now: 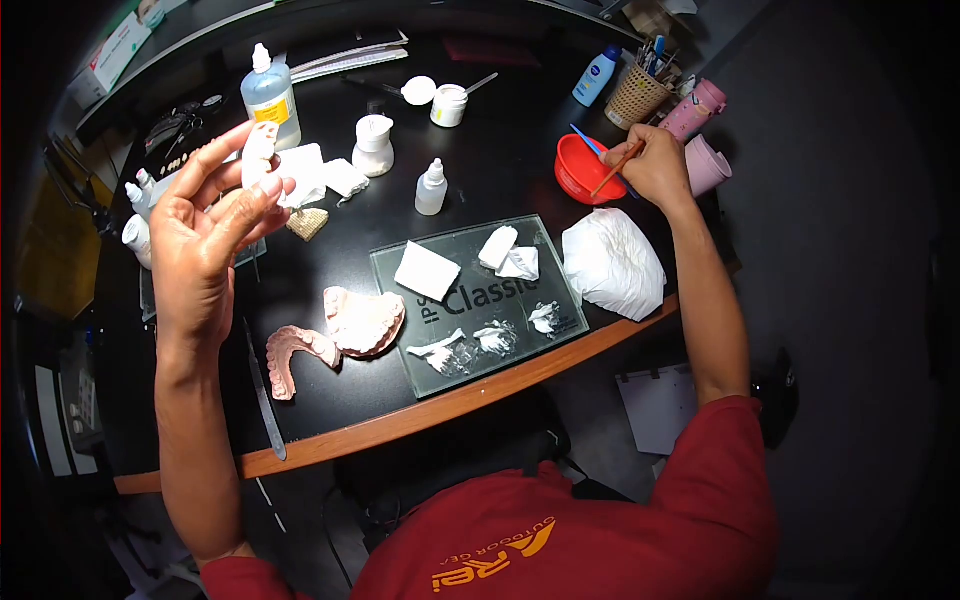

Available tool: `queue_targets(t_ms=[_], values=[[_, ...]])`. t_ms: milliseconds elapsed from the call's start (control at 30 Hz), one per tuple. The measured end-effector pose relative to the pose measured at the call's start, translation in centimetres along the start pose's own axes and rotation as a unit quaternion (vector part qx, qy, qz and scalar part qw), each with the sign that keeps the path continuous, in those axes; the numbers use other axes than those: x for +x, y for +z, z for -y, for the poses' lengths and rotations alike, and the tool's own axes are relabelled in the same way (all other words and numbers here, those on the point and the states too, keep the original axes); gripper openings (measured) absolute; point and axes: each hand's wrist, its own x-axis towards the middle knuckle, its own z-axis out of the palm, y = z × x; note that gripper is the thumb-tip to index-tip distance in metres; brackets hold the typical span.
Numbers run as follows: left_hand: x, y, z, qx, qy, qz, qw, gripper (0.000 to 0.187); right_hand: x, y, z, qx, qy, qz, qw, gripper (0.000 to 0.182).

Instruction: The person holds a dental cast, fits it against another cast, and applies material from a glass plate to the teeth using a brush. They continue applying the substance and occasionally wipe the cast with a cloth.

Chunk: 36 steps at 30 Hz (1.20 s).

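My left hand is raised at the left, its thumb and fingers closed on a small pale dental cast with teeth on it. My right hand pinches a thin brown-handled brush, whose tip reaches to the red bowl. A blue stick leans in that bowl. Below the left hand lie a pink horseshoe-shaped dental cast and a larger pink-white cast. The glass slab bears folded tissue and several smears of white paste.
A white tissue-covered bundle sits right of the slab. A dropper bottle, a white jar, an open tub and a large liquid bottle stand farther back. A knife overhangs the wooden front edge.
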Motion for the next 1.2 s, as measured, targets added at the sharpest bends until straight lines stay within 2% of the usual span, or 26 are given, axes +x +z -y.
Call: queue_targets(t_ms=[333,433,533,633,667,767,800,900,967,1033,1100,1200], values=[[-0.1,0.1,0.1,0.004,-0.012,-0.009,1.0,0.058,-0.6,1.0,0.1,0.006,0.006,-0.025,1.0,0.034],[0.0,0.0,0.1,0.008,-0.008,-0.004,1.0,0.058,-0.7,1.4,-0.4,-0.001,-0.003,-0.039,0.999,0.026],[0.1,-0.2,0.1,0.046,-0.012,0.006,0.999,0.066,-0.8,0.9,-1.1,0.062,-0.031,-0.06,0.996,0.025],[0.1,-0.2,0.2,0.046,-0.008,0.004,0.999,0.065,-1.3,-2.3,-1.1,0.152,-0.045,0.005,0.987,0.03],[0.0,-0.2,0.2,0.049,-0.009,0.007,0.999,0.064,-1.4,-3.1,-0.9,0.165,-0.04,0.053,0.984,0.034],[-0.1,-0.2,0.0,0.055,-0.01,0.015,0.998,0.064,-1.2,-3.9,-0.4,0.078,-0.086,0.132,0.984,0.032],[0.0,-0.1,0.1,0.056,-0.008,0.017,0.998,0.064,-1.1,-3.5,-0.4,0.023,-0.105,0.116,0.987,0.032],[-0.1,0.0,0.5,0.054,-0.004,0.016,0.998,0.064,-1.0,-3.8,-1.8,0.11,-0.088,0.096,0.985,0.032],[0.0,-0.1,0.6,0.058,-0.008,0.017,0.998,0.064,-4.3,-7.6,1.3,0.216,0.025,0.096,0.971,0.035],[0.0,-0.3,0.6,0.062,-0.006,0.021,0.998,0.065,-7.0,-7.9,-2.9,0.221,0.043,0.024,0.974,0.037],[-0.2,-0.2,0.3,0.064,-0.001,0.03,0.997,0.065,-11.4,-7.7,-2.7,0.359,0.132,-0.032,0.923,0.037],[-0.4,0.3,0.3,0.067,-0.013,0.039,0.997,0.065,-16.1,-5.6,-6.1,0.427,0.197,0.011,0.882,0.038]])
